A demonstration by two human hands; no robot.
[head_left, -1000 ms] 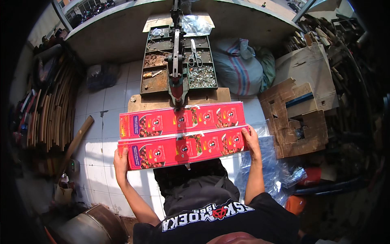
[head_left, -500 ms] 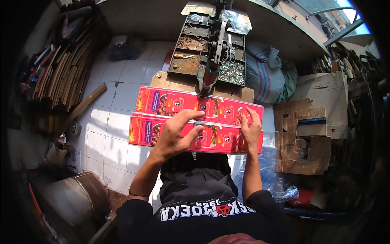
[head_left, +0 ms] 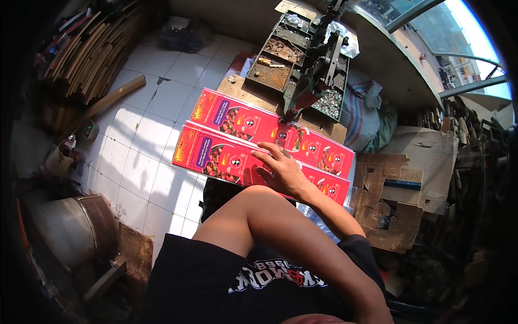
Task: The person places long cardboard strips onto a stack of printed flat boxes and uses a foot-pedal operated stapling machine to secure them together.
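Note:
A red printed cardboard panel (head_left: 245, 161), folded or laid in two long bands with food pictures, lies tilted on a wooden board. My right hand (head_left: 283, 170) rests over the nearer band, fingers spread, gripping nothing. Its fingertips are close to the line between the bands. My left arm (head_left: 286, 227) is bent sharply across my body, the forearm running back to the lower right; the left hand is outside the picture. A hand press (head_left: 305, 100) with a dark metal head stands over the far band's edge.
Behind the press sits a compartment tray (head_left: 271, 76) with small silver metal pieces (head_left: 327, 103). A striped sack (head_left: 359, 116) lies to its right. Cut brown cardboard (head_left: 388, 216) leans at the right, stacked cardboard (head_left: 89, 59) at the left. A metal drum (head_left: 70, 227) stands lower left.
My left hand has left the panel and gone out of view, its arm folding back across me. My right hand has shifted left over the panel. The whole view has turned.

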